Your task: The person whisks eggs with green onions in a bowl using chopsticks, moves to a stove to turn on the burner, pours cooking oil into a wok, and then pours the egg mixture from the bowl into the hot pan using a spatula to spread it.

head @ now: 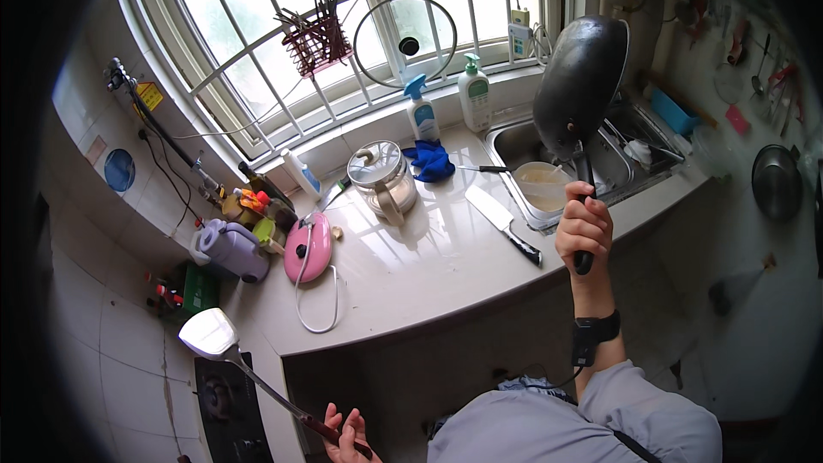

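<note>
My right hand (584,231) grips the black handle of a dark wok (572,83), raised and tipped on its side above the sink (517,135). At the bottom, my left hand (347,434) holds the wooden handle of a metal wok spatula (209,332), whose blade is up near the black gas stove (225,395). Below the wok, a plastic basin (541,186) with cloudy contents stands in the sink. A cleaver (492,206) lies on the counter to the left of the sink, its handle towards the front edge. The inside of the wok is hidden from view.
On the counter (411,270) are a glass kettle (384,180), a blue cloth (429,161), a spray bottle (421,112), a pump bottle (474,99) and a pink lid (308,247). A purple jug (233,247) and several bottles stand at left. Utensils hang on the right wall.
</note>
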The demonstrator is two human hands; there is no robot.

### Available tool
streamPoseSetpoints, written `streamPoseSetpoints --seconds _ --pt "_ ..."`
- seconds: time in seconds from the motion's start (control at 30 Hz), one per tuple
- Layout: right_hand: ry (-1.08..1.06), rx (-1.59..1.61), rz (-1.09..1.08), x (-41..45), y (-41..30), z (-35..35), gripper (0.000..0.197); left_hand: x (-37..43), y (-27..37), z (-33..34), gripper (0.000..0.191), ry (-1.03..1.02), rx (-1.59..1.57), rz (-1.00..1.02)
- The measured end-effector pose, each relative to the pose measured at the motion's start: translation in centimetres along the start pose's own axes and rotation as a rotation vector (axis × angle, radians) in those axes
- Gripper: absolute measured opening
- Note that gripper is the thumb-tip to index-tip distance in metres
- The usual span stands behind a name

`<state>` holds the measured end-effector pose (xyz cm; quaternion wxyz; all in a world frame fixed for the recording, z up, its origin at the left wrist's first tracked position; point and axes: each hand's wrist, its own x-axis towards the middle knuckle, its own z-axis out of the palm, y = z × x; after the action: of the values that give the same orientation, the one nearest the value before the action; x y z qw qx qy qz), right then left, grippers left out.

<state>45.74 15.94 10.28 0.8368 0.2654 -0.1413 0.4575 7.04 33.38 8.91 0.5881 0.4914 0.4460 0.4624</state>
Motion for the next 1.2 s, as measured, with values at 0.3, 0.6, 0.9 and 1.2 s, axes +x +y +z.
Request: streamPoseSetpoints --seconds 0.3,0.6,0.9,1.2 --pt "0.067 0.015 0.067 0.7 -0.6 0.2 0.009 -0.7 -3.7 -0.1 0.027 0.059 -0.218 -0.074" --pt "0.473 -1.102 0.273 0.7 7.7 -1.9 0.021 -0.4 -4.5 -5.7 0.027 0.239 -0.291 -0.035" --pt "0.413 -1.51 1.048 2.6 27.6 -10.3 0.033 -1.2 -7.3 -17.7 0.037 0.424 -0.225 0.013" --pt "0.191 -1.228 1.563 2.1 49.8 -23.5 0.029 -6.1 -4.9 -26.1 0.044 0.638 -0.04 -0.065"
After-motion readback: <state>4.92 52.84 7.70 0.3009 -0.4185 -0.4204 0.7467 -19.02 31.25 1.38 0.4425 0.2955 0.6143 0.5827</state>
